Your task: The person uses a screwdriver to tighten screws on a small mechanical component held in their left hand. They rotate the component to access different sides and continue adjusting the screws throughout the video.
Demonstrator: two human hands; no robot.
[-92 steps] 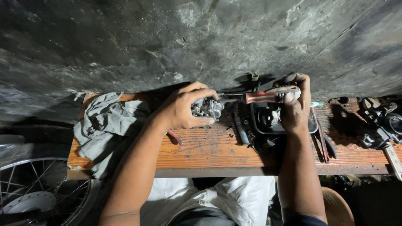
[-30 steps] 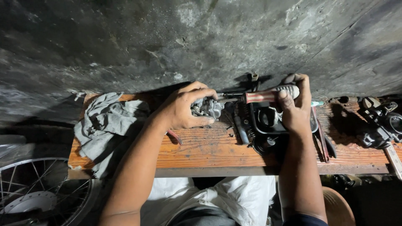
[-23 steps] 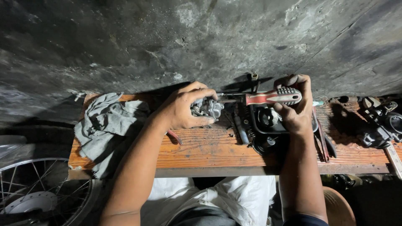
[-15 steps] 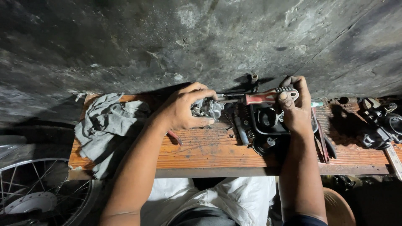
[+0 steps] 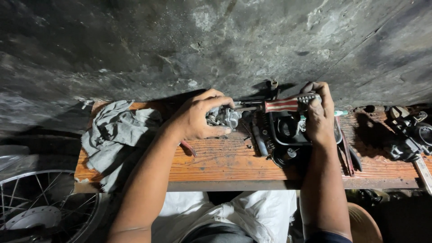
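Spoked wheel [image 5: 40, 207] at lower left, grey rag [image 5: 114, 135] on wooden bench [image 5: 225, 162], left hand [image 5: 198, 118] fingers curled tight around small metal carburettor [image 5: 223, 118] above bench centre, right hand [image 5: 318, 114] fist closed on red-and-white screwdriver [image 5: 276, 106] tipped into it, black parts tray [image 5: 288, 135] beneath, pliers [image 5: 348, 153], engine parts [image 5: 409, 135] far right

left hand [image 5: 194, 119] grips carburetor [image 5: 222, 118] | right hand [image 5: 318, 116] grips screwdriver [image 5: 280, 105]

Narrow wooden bench [image 5: 216, 159], orange-brown, worn, set vs. a dark stained wall. Grey rag [image 5: 114, 135] crumpled at its left end. Black tray [image 5: 288, 135] w/ small parts mid-right, pliers [image 5: 348, 155] just beside it (red handles). Dark metal part [image 5: 411, 137] at far right end.
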